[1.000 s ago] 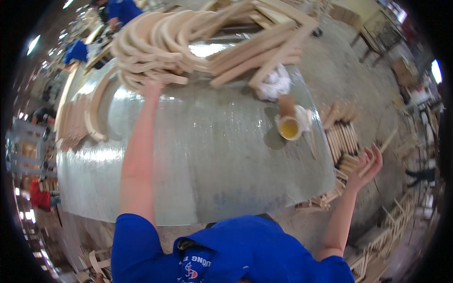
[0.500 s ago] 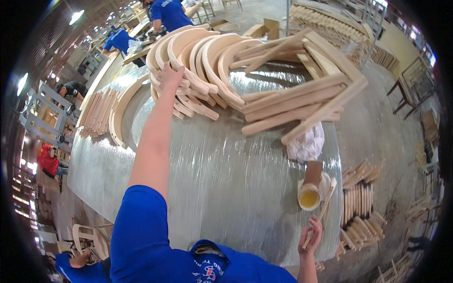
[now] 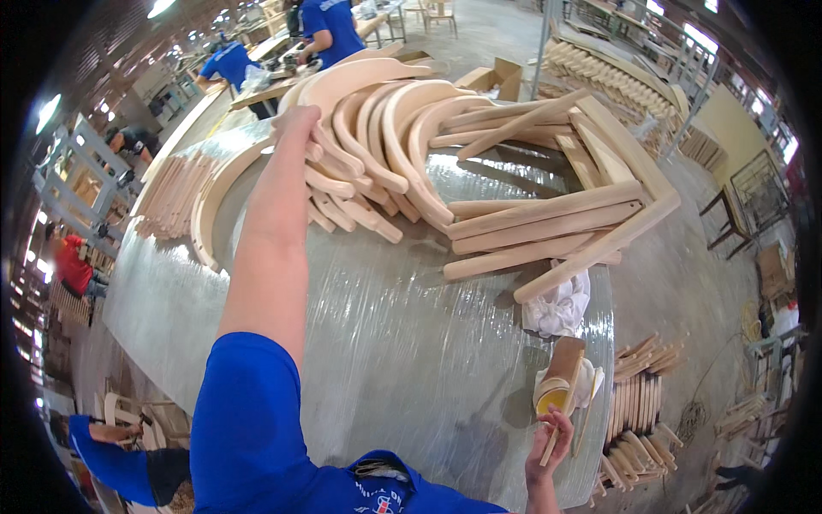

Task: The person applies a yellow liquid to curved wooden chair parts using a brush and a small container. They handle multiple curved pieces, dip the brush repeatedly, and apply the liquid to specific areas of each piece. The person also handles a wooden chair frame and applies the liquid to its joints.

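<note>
Just nearside of the cup, the right hand pinches a thin stick that crosses over the cup. Beyond the cup sits a white cloth. Farther beyond, to the cup's left, the left hand touches curved pieces; whether it grips, I cannot tell.

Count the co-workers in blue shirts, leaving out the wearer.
3 visible: one co-worker beyond the curved wooden pieces, a second co-worker farther left, and a third co-worker at the picture's lower left. Others may be hidden.

Right hand — now at cup, stick across
</note>
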`<action>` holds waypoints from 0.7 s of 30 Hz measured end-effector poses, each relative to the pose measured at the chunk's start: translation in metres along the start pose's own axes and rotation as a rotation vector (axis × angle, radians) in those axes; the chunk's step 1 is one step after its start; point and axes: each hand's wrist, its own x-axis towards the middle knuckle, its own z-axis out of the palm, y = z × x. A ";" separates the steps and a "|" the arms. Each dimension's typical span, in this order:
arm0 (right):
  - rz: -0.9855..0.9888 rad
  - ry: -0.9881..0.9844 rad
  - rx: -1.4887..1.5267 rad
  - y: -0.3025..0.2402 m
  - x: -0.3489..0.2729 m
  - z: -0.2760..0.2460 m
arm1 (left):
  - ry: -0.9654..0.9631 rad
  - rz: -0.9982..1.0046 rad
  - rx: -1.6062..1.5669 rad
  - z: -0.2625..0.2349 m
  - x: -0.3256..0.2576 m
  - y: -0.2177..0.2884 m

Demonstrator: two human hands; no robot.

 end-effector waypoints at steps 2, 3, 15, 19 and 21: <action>0.019 0.061 0.060 -0.014 0.003 0.007 | 0.034 0.133 0.090 -0.018 -0.024 -0.001; 0.013 0.070 0.062 -0.020 0.004 0.009 | -0.008 0.118 -0.089 -0.022 -0.037 -0.007; -0.363 -0.034 0.106 -0.064 -0.008 0.009 | -0.550 -0.363 -1.120 -0.029 -0.420 -0.212; -0.268 -0.288 0.161 -0.107 -0.008 0.073 | -0.860 -0.581 -1.582 0.012 -0.497 -0.289; -0.110 -0.425 0.114 -0.124 -0.018 0.118 | -0.908 -0.535 -1.851 0.040 -0.513 -0.306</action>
